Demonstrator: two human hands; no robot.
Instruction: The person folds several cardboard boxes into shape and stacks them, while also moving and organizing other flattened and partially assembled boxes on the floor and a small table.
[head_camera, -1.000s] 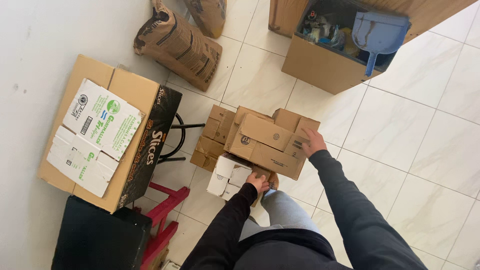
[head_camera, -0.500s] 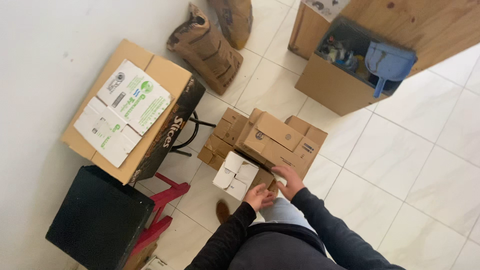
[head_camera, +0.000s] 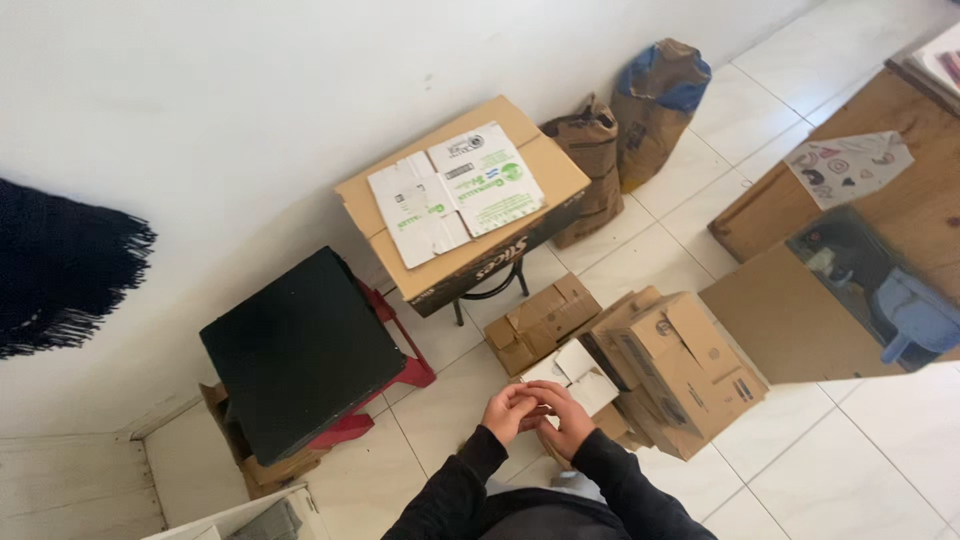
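My left hand (head_camera: 508, 412) and my right hand (head_camera: 566, 420) meet, fingers curled against each other, just in front of my body. They hover at the near edge of some small white boxes (head_camera: 577, 368) that sit in an open carton on the floor. Whether anything small lies between the fingers is hidden. A pile of brown cardboard boxes (head_camera: 685, 370) lies right of the white ones, and another flat brown box (head_camera: 540, 320) lies behind them. Both my sleeves are dark.
A large cardboard box (head_camera: 465, 205) with white printed sheets on top rests on a black-legged stand by the wall. A black-topped stool (head_camera: 300, 350) with red legs stands left. Two paper sacks (head_camera: 655, 95) lean at the back. An open carton (head_camera: 790, 320) holding a blue dustpan stands right.
My right hand left the brown box pile and came in to join my left hand. The view swung, so the boxes now sit lower and more to the right.
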